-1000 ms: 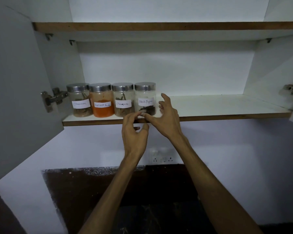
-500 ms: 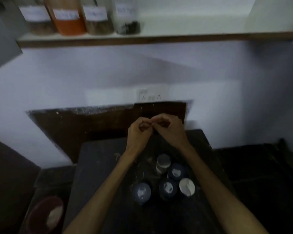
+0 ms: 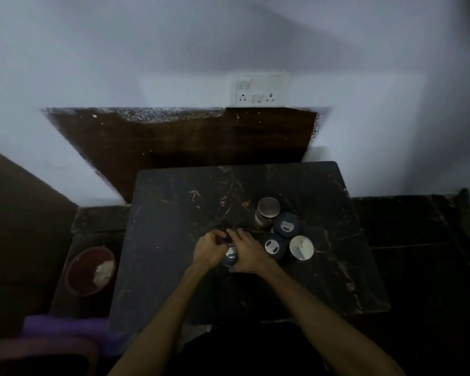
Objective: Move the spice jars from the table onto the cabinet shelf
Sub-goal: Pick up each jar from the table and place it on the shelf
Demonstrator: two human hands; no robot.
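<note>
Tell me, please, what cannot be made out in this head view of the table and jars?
- Jar between the hands: mostly covered by the left hand and right hand; contents hidden.
- Lid labels on the two dark-lidded jars: too small and blurred to read.
- Cabinet shelf: out of frame above.
- Bowl contents: too dim to identify.

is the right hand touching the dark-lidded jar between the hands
Touching: the head view shows the right hand wrapped against the dark-lidded jar.
</note>
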